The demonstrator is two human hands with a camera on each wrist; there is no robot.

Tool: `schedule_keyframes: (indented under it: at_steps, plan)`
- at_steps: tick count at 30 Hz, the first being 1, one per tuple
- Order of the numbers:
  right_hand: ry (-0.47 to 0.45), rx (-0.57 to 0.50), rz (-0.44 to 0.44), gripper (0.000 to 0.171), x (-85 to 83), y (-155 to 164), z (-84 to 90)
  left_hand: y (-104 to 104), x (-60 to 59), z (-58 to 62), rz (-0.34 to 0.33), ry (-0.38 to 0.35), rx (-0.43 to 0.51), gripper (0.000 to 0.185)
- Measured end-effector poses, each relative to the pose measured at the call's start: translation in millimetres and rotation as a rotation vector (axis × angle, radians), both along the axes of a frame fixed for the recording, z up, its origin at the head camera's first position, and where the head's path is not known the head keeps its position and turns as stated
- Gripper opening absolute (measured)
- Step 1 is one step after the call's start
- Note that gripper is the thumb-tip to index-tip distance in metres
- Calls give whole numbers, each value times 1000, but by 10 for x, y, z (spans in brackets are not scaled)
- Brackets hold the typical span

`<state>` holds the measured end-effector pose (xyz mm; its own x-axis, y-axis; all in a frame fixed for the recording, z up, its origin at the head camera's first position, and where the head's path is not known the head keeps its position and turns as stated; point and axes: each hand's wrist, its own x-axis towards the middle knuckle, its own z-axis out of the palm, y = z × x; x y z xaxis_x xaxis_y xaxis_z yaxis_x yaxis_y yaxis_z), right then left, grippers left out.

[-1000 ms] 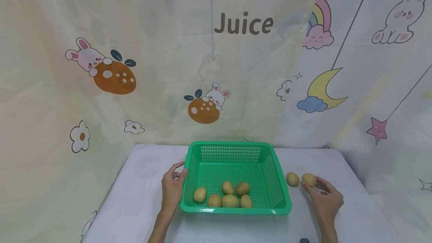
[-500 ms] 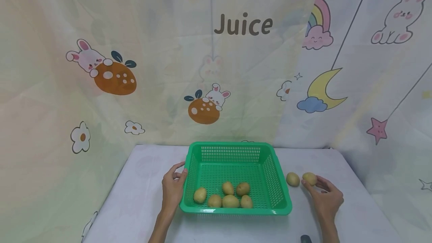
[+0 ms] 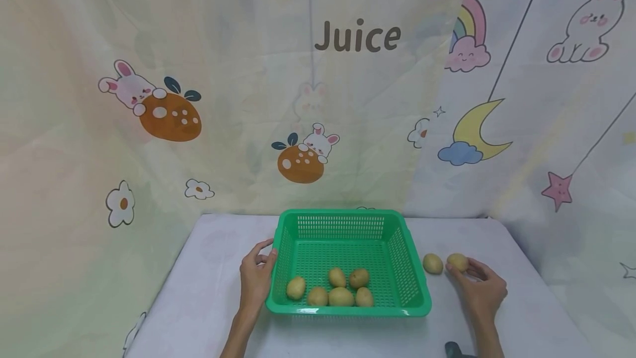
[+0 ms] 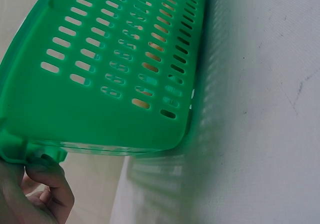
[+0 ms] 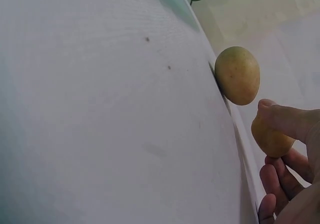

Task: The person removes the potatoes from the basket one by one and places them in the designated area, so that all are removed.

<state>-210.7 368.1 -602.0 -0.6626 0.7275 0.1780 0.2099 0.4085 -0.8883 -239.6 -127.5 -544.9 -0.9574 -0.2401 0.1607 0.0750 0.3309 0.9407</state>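
A green slotted plastic basket (image 3: 411, 291) stands on the white table (image 3: 208, 291) and holds several small potatoes (image 3: 340, 296) near its front. My left hand (image 3: 255, 283) rests against the basket's left wall, fingers near the rim (image 4: 30, 151). Two more potatoes lie on the table to the basket's right: one (image 3: 432, 263) free, the other (image 3: 457, 262) pinched between the thumb and fingers of my right hand (image 3: 479, 286). In the right wrist view the thumb lies over the held potato (image 5: 270, 139), with the free potato (image 5: 238, 75) just beyond it.
A cartoon-printed curtain (image 3: 318, 87) hangs behind the table. A small dark object (image 3: 453, 349) shows at the table's front edge near my right forearm. Bare table lies left of the basket and in front of it.
Almost nothing has moved. My right hand stays at the right-hand potato and my left hand stays at the basket's side; the view has shifted slightly.
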Motion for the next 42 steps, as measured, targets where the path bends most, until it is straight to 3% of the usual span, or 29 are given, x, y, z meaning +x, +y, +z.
schedule_keyframes:
  at_steps: [24,42]
  plan:
    - [-85,-43,-7,63,-72,-12,-16,0,-5,-18,-7,-2,-1,33]
    - [-193,-29,66,70,-76,11,-3,-2,-12,-34,-3,-9,18,32]
